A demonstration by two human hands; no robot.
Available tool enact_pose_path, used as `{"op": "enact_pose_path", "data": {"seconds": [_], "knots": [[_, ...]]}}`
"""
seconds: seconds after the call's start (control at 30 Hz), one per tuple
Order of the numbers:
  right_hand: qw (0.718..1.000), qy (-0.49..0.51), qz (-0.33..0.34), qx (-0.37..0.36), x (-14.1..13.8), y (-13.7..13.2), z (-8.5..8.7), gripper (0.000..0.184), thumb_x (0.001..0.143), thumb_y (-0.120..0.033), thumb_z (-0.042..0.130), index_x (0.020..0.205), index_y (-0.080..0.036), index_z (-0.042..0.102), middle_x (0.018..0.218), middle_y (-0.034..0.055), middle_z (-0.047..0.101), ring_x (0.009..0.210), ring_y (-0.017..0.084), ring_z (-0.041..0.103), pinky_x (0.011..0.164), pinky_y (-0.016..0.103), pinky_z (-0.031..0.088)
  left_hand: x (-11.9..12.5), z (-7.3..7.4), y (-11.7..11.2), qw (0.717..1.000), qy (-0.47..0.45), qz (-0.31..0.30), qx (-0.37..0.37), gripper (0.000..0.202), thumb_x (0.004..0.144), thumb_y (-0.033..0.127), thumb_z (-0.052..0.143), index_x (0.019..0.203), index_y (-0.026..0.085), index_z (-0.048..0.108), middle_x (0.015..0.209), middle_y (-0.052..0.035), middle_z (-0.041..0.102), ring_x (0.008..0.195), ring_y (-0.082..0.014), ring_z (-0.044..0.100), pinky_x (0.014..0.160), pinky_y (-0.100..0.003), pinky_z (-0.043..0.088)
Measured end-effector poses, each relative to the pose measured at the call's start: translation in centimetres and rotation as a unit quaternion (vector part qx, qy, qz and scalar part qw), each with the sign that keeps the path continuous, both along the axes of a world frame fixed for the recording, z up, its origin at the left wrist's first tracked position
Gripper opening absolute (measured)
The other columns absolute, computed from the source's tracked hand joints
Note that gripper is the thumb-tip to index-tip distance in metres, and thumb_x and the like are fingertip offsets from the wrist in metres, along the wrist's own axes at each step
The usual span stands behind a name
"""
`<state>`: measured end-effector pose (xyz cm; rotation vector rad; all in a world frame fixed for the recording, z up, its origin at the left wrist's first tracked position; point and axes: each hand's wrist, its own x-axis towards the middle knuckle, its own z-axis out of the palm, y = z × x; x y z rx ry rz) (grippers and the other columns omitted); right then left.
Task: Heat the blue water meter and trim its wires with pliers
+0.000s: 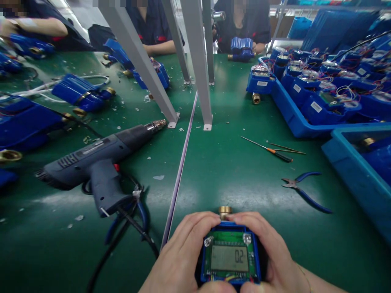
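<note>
Both my hands wrap around a blue water meter (259,260) at the bottom of the view. My left hand (186,248) grips its left side, and my right hand (273,248) grips its right side. The top is uncovered, so a green circuit board shows with an LCD screen (229,259) reading 0.2. A brass threaded fitting (225,211) sticks out at the far end between my fingertips. Coloured wires run along the near edge of the board, partly behind my thumbs. The meter's underside is hidden.
A heat gun (100,158) and blue-handled pliers (142,213) lie left. Right are cutters (295,183), a screwdriver (270,150), tweezers (287,149) and a blue crate (301,126) of meters. Grey metal posts (197,61) stand ahead. Co-workers sit across the green table (214,171).
</note>
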<state>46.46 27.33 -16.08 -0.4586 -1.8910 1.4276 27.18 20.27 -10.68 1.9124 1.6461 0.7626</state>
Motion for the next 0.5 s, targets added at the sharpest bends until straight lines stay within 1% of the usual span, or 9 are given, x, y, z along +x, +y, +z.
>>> {"op": "enact_pose_path", "data": {"seconds": [0.1, 0.17, 0.23, 0.3, 0.33, 0.4, 0.43, 0.5], "knots": [[1.0, 0.009, 0.004, 0.02, -0.1, -0.5, -0.4, 0.065, 0.083, -0.057, 0.06, 0.136, -0.029, 0.033, 0.128, 0.0045, 0.047, 0.118, 0.022, 0.049, 0.102, 0.033, 0.043, -0.2, -0.1, -0.7, 0.998, -0.051, 0.004, -0.029, 0.081, 0.059, 0.036, 0.085, 0.125, 0.032, 0.038, 0.119, -0.0023, 0.055, 0.108, -0.0211, 0.057, 0.094, -0.03, 0.053], [0.999, 0.02, 0.004, 0.026, -0.2, -0.8, -0.9, 0.065, 0.083, -0.06, 0.057, 0.135, -0.027, 0.034, 0.128, 0.0057, 0.047, 0.121, 0.022, 0.047, 0.104, 0.031, 0.041, -0.7, -0.3, -1.2, 0.994, -0.093, 0.005, -0.063, 0.089, 0.058, 0.029, 0.086, 0.129, 0.036, 0.034, 0.128, -0.0014, 0.05, 0.115, -0.0219, 0.054, 0.099, -0.032, 0.049], [0.999, 0.017, -0.006, 0.035, -0.1, -1.1, -1.4, 0.063, 0.084, -0.063, 0.053, 0.132, -0.025, 0.036, 0.127, 0.0072, 0.048, 0.12, 0.023, 0.048, 0.101, 0.031, 0.045, -1.2, -0.6, -1.7, 0.985, -0.14, 0.008, -0.097, 0.096, 0.056, 0.032, 0.087, 0.134, 0.038, 0.031, 0.136, -0.002, 0.045, 0.12, -0.0246, 0.051, 0.103, -0.036, 0.046], [0.997, -0.018, -0.038, 0.067, 0.1, -1.2, -1.8, 0.063, 0.085, -0.064, 0.05, 0.13, -0.023, 0.037, 0.127, 0.0104, 0.048, 0.12, 0.026, 0.049, 0.096, 0.034, 0.049, -1.6, -1.3, -2.3, 0.976, -0.191, 0.016, -0.108, 0.096, 0.055, 0.042, 0.086, 0.135, 0.035, 0.033, 0.137, -0.0041, 0.045, 0.12, -0.0276, 0.052, 0.104, -0.04, 0.044], [0.993, -0.045, -0.058, 0.097, 0.2, -1.2, -1.9, 0.065, 0.083, -0.066, 0.05, 0.13, -0.021, 0.039, 0.129, 0.0123, 0.048, 0.121, 0.029, 0.049, 0.093, 0.038, 0.05, -1.6, -1.8, -2.6, 0.971, -0.213, 0.025, -0.104, 0.095, 0.055, 0.047, 0.085, 0.134, 0.033, 0.035, 0.135, -0.0051, 0.047, 0.117, -0.0283, 0.053, 0.102, -0.041, 0.045], [0.974, -0.091, -0.1, 0.181, 0.5, -1.4, -1.9, 0.069, 0.081, -0.069, 0.05, 0.13, -0.021, 0.041, 0.129, 0.014, 0.048, 0.118, 0.032, 0.05, 0.09, 0.042, 0.052, -1.3, -2.8, -3.2, 0.965, -0.246, 0.052, -0.074, 0.093, 0.054, 0.054, 0.083, 0.131, 0.029, 0.038, 0.127, -0.0067, 0.053, 0.11, -0.0278, 0.058, 0.096, -0.04, 0.05], [0.962, -0.108, -0.115, 0.224, 0.6, -1.5, -1.7, 0.066, 0.083, -0.068, 0.049, 0.13, -0.022, 0.043, 0.127, 0.0134, 0.05, 0.115, 0.032, 0.051, 0.087, 0.042, 0.053, -0.9, -3.3, -3.4, 0.963, -0.257, 0.07, -0.043, 0.09, 0.055, 0.059, 0.08, 0.128, 0.027, 0.04, 0.123, -0.0074, 0.055, 0.105, -0.027, 0.06, 0.092, -0.039, 0.052], [0.939, -0.155, -0.126, 0.279, 0.5, -2.1, -0.7, 0.052, 0.09, -0.056, 0.046, 0.131, -0.024, 0.045, 0.123, 0.0115, 0.054, 0.11, 0.03, 0.054, 0.084, 0.041, 0.054, 0.0, -4.3, -3.8, 0.956, -0.271, 0.1, 0.049, 0.079, 0.062, 0.068, 0.07, 0.122, 0.023, 0.044, 0.112, -0.0082, 0.058, 0.097, -0.0252, 0.062, 0.086, -0.037, 0.054]]}}
